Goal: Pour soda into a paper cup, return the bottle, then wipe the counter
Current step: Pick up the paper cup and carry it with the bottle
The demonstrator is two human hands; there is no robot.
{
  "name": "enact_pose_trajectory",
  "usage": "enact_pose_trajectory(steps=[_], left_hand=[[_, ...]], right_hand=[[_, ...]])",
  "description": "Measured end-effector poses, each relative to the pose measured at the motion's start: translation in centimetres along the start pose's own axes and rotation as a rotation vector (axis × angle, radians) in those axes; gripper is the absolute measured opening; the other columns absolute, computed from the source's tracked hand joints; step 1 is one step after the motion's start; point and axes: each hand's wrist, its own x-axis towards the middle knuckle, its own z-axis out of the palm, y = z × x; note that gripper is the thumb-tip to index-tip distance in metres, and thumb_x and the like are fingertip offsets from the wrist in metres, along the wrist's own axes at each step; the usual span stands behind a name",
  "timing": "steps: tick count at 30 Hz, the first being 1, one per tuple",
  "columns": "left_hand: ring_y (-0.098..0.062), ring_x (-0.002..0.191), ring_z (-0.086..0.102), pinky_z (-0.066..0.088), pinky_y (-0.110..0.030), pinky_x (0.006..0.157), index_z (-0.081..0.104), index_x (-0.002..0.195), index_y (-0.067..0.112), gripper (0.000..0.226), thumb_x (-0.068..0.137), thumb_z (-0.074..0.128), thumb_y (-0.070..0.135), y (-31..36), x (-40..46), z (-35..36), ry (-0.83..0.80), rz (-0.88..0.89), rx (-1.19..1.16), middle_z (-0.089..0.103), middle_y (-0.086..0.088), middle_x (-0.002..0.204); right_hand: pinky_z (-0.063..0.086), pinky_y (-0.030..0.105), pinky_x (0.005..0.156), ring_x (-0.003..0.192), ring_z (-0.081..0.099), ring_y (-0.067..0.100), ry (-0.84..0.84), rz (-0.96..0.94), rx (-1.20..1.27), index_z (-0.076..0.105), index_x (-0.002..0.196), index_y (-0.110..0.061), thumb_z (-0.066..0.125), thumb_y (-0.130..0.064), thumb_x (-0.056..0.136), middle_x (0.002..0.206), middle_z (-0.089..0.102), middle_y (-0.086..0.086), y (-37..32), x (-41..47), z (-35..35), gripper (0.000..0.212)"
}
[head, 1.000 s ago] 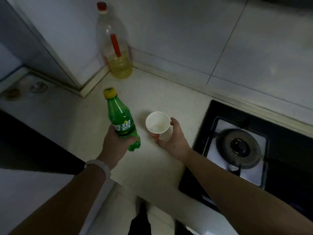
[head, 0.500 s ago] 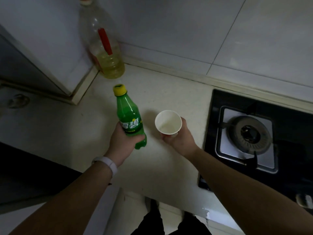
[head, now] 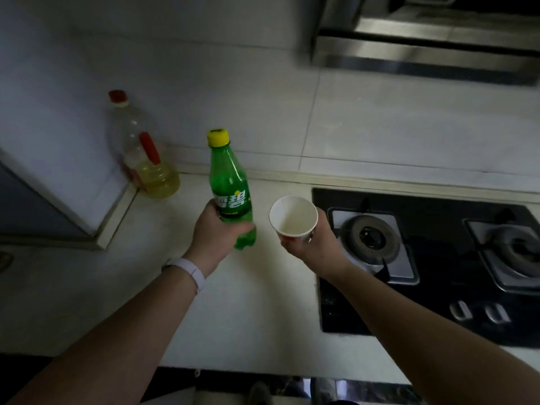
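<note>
Green plastic, yellow-capped — the soda bottle [head: 230, 190] stands close to upright in the left hand [head: 217, 232], whose fingers are curled round its lower half, covering part of the label; the cap is on; its base shows below the fingers, and whether it touches the counter [head: 239, 302] cannot be told. Just at the bottle's 3 o'clock, the white paper cup [head: 293, 219] is held by the right hand [head: 314, 244], fingers wrapped round its lower wall from behind; most of those fingers are hidden by the cup itself; a red band shows at its foot; the inside looks pale, and any liquid there is hard to make out. A pale wristband [head: 188, 271] sits on the left wrist. At the bottle's 10 o'clock, against the wall, stands a clear oil bottle [head: 140, 150] with a red cap and yellow liquid low inside — blurred. At the cup's 3 o'clock lies the black gas hob [head: 423, 258]; its second burner is cut off by the right edge. Overhead, at 1 o'clock, a steel range hood [head: 423, 48] is smeared and only partly in view.
</note>
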Motion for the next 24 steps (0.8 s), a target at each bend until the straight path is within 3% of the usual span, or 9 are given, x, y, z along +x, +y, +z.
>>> enact_pose_trajectory(steps=[4, 6, 8, 12, 16, 21, 24], left_hand=[[-0.015, 0.09, 0.069, 0.055, -0.025, 0.067, 0.065, 0.11, 0.024, 0.05, 0.065, 0.086, 0.015, 3.6, -0.8, 3.3, -0.11, 0.083, -0.049, 0.073, 0.005, 0.099], [-0.016, 0.086, 0.071, 0.056, -0.027, 0.064, 0.066, 0.107, 0.024, 0.045, 0.068, 0.084, 0.011, 5.1, -1.3, 5.3, -0.186, 0.134, -0.065, 0.074, 0.004, 0.096], [-0.015, 0.084, 0.071, 0.059, -0.032, 0.07, 0.067, 0.106, 0.026, 0.044, 0.068, 0.084, 0.011, 6.4, -2.0, 7.3, -0.255, 0.174, -0.082, 0.074, 0.004, 0.094], [-0.013, 0.085, 0.072, 0.058, -0.031, 0.074, 0.068, 0.106, 0.022, 0.043, 0.068, 0.086, 0.013, 8.2, -3.9, 10.8, -0.355, 0.243, -0.118, 0.076, 0.004, 0.094], [-0.012, 0.086, 0.072, 0.055, -0.028, 0.074, 0.068, 0.108, 0.02, 0.045, 0.068, 0.086, 0.011, 9.8, -6.1, 13.7, -0.422, 0.274, -0.106, 0.076, 0.004, 0.096], [-0.015, 0.089, 0.072, 0.057, -0.037, 0.083, 0.069, 0.104, 0.025, 0.05, 0.057, 0.087, 0.027, 12.0, -9.3, 17.7, -0.479, 0.31, -0.074, 0.076, 0.006, 0.096], [-0.014, 0.088, 0.072, 0.056, -0.034, 0.082, 0.069, 0.1, 0.025, 0.043, 0.063, 0.088, 0.017, 13.7, -12.6, 20.7, -0.514, 0.34, -0.087, 0.076, 0.005, 0.095]], right_hand=[[0.044, 0.007, 0.083, 0.109, 0.053, 0.001, 0.13, 0.015, 0.002, 0.035, 0.127, -0.032, 0.085, -0.022, 0.069, 0.122, 0.053, -0.007, -1.7, -2.1, -4.3, 0.077], [0.044, 0.011, 0.086, 0.11, 0.052, 0.003, 0.204, 0.026, 0.009, 0.035, 0.128, -0.032, 0.086, -0.024, 0.069, 0.122, 0.053, -0.008, -2.2, -3.4, -6.6, 0.079], [0.046, 0.018, 0.09, 0.111, 0.054, 0.003, 0.27, 0.039, 0.028, 0.036, 0.127, -0.034, 0.087, -0.025, 0.067, 0.123, 0.054, -0.008, -2.5, -4.7, -8.9, 0.079], [0.043, 0.005, 0.081, 0.105, 0.054, -0.009, 0.383, 0.066, 0.061, 0.037, 0.125, -0.031, 0.087, -0.015, 0.068, 0.12, 0.057, -0.006, -3.1, -7.3, -13.2, 0.078], [0.048, 0.015, 0.084, 0.105, 0.057, -0.003, 0.463, 0.071, 0.114, 0.04, 0.129, -0.027, 0.088, -0.015, 0.067, 0.12, 0.058, -0.007, -3.2, -9.7, -17.0, 0.079], [0.049, 0.015, 0.08, 0.107, 0.058, 0.001, 0.529, 0.049, 0.147, 0.04, 0.131, -0.028, 0.088, -0.017, 0.066, 0.12, 0.059, -0.009, -3.0, -13.7, -22.1, 0.082], [0.048, 0.013, 0.079, 0.108, 0.057, -0.001, 0.552, 0.046, 0.151, 0.038, 0.131, -0.031, 0.087, -0.019, 0.067, 0.119, 0.057, -0.013, -2.6, -16.9, -25.7, 0.082]])
